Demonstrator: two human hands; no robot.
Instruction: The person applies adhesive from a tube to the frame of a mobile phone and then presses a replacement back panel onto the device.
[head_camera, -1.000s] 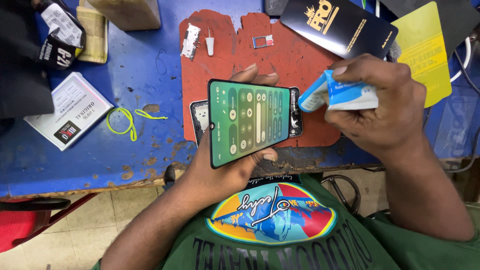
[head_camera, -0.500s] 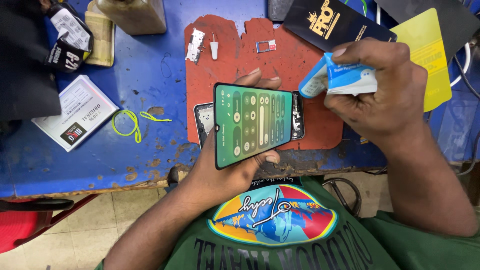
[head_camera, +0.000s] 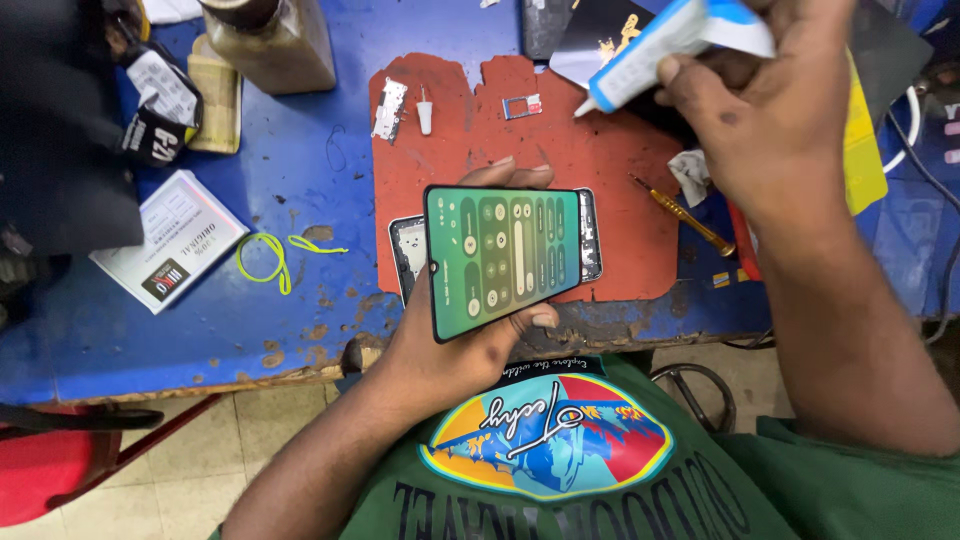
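My left hand (head_camera: 462, 345) grips a smartphone (head_camera: 503, 256) with a lit green screen, held over the near edge of a red work mat (head_camera: 600, 160). Under the phone lies an opened phone body (head_camera: 408, 255). My right hand (head_camera: 765, 110) is raised over the far right of the mat, shut on a white and blue glue tube (head_camera: 665, 42) whose nozzle points down and left. On the mat lie a small metal part (head_camera: 388, 108), a white tip (head_camera: 425, 116) and a card tray (head_camera: 522, 105).
A yellow-handled screwdriver (head_camera: 685, 217) lies on the mat's right side. On the blue bench (head_camera: 300, 190) sit a brown bottle (head_camera: 272, 40), a white leaflet (head_camera: 170, 240), a yellow-green band (head_camera: 268, 262), a black box (head_camera: 590, 30) and a yellow sheet (head_camera: 862, 150).
My right hand has lifted the glue tube up and away toward the far right. The phone in my left hand has stayed at about the same place.
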